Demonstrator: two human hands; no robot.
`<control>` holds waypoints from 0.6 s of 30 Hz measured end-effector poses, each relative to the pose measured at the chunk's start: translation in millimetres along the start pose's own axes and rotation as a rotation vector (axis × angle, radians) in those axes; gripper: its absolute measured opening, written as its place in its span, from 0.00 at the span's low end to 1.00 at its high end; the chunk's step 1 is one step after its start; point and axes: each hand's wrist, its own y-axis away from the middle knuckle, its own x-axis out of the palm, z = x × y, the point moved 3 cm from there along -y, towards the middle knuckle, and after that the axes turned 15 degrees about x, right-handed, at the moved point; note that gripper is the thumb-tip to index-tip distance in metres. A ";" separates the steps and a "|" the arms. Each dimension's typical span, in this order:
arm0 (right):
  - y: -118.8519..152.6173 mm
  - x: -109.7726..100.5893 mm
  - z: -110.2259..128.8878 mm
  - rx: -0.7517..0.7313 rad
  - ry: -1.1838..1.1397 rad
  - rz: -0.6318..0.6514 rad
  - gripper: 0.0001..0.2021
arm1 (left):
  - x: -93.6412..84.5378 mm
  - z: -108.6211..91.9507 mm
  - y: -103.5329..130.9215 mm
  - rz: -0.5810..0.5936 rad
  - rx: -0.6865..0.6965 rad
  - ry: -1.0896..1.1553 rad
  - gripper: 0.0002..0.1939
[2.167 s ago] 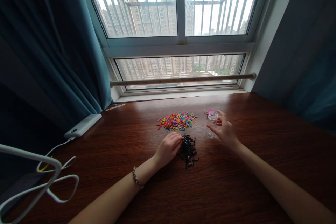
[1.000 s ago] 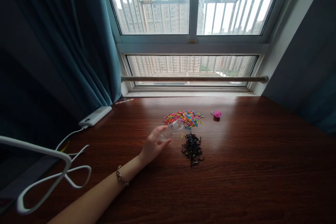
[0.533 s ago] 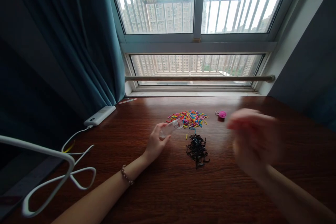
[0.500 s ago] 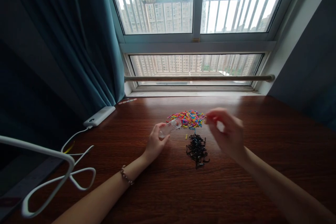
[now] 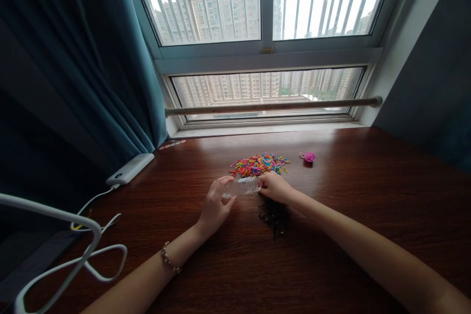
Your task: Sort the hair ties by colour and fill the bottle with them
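Observation:
In my left hand (image 5: pixel 215 206), wrapped round its base, a small clear bottle (image 5: pixel 241 187) lies tilted on its side, mouth to the right. My right hand (image 5: pixel 275 187) is at that mouth, fingertips pinched together; a reddish bit shows at them, too small to name. Just behind the bottle spreads a heap of small bright rubber bands (image 5: pixel 253 163) in pink, yellow, blue and red. Under and in front of my right hand sits a pile of black rubber bands (image 5: pixel 273 218), partly in shadow and partly covered by the hand.
A pink round cap-like piece with a loop (image 5: pixel 309 157) rests on the brown wooden table (image 5: pixel 342 171) at the back right. On the left are a white power box (image 5: pixel 130 169) and a looped white cable (image 5: pixel 106 248). A blue curtain (image 5: pixel 121 83) hangs beside the barred window.
My right hand has moved left and down from beside the coloured heap to the bottle's mouth. The bottle has turned more level. The pink piece has come into view. The camera view has shifted slightly.

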 end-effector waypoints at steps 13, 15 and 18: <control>-31.1 -21.4 -7.3 0.320 -0.152 -0.241 0.10 | -1.4 12.2 1.6 -0.042 -0.154 0.084 0.21; -26.9 -32.3 -19.3 0.372 -0.163 -0.260 0.14 | -0.6 12.6 1.5 -0.030 -0.151 0.080 0.20; -5.7 -30.6 -25.9 0.255 -0.120 -0.057 0.10 | 0.6 11.7 0.9 -0.001 -0.136 0.058 0.20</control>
